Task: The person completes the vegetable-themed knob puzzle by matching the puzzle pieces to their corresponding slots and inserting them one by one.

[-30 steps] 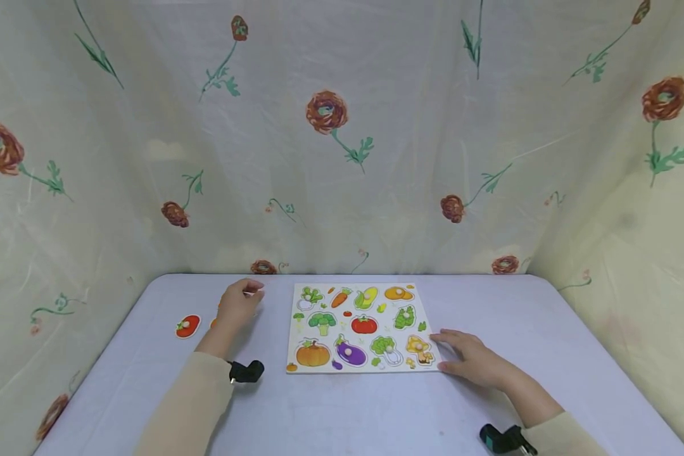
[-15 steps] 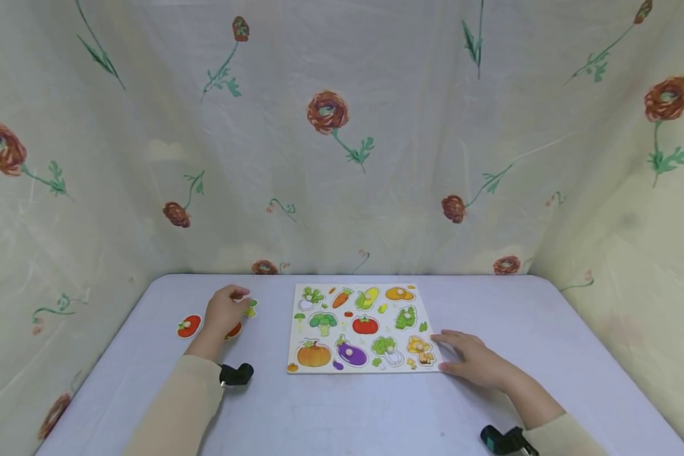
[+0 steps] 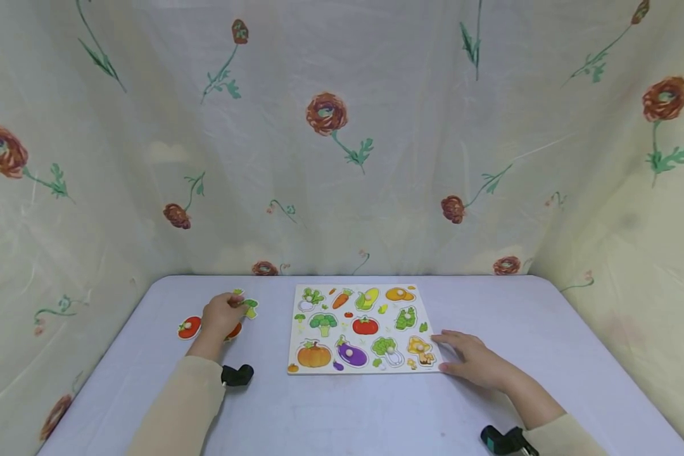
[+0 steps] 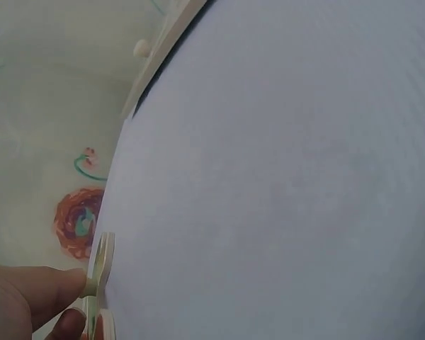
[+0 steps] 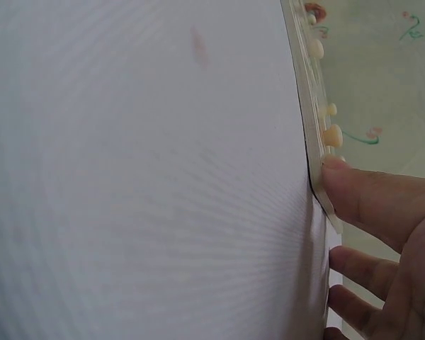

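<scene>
My left hand [image 3: 221, 315] reaches over loose vegetable puzzle pieces on the left of the table. In the left wrist view, thumb and a finger pinch the small knob of a green puzzle piece [image 4: 106, 255]. A broccoli-like piece [image 3: 251, 308] shows beside the fingertips in the head view, with a bit of green above them. An orange-red piece [image 3: 234, 331] is partly hidden under the hand. My right hand [image 3: 473, 358] rests at the right edge of the vegetable puzzle board [image 3: 366, 347], thumb near its corner, fingers extended.
A red tomato-like piece [image 3: 189, 327] lies left of my left wrist. Knobs stand up from several of the board's pictures. The white-covered table [image 3: 348, 411] ends at a flowered curtain [image 3: 399, 209] at the back and sides.
My left hand has drawn back left, uncovering the broccoli-like and orange-red pieces, then lowered its fingertips among them. The right hand and the board have stayed put.
</scene>
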{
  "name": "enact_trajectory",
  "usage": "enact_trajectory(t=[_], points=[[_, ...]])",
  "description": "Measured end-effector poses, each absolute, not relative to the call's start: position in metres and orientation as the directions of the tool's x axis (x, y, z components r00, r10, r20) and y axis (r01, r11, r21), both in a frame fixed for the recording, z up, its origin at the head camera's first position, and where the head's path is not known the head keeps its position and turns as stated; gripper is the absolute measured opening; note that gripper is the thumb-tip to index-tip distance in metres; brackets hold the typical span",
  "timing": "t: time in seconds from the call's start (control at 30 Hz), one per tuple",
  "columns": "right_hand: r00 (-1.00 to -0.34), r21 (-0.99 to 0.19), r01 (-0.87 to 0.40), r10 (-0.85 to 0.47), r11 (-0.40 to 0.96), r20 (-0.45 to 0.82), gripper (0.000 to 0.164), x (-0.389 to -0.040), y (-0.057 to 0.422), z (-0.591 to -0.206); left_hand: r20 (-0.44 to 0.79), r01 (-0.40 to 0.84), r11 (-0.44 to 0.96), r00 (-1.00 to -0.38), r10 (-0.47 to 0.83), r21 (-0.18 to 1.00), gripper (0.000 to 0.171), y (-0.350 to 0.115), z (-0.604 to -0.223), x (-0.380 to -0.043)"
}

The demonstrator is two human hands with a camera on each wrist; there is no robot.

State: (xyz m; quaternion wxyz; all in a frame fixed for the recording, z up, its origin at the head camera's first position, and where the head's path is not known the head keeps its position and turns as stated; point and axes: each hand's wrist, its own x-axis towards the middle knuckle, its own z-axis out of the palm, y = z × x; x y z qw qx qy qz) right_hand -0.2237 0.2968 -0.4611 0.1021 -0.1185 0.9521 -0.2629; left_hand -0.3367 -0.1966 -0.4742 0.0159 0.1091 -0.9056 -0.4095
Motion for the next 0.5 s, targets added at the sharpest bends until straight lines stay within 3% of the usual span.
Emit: enact_trajectory(t=[0.5], points=[[-0.953, -0.515, -0.166, -0.271, 0.841, -0.136, 0.064, -0.2246, 0.2971, -0.4633, -0.038, -0.182, 0.728, -0.977, -0.209, 0.661, 0.015, -0.1914, -0.4744, -0.3369]])
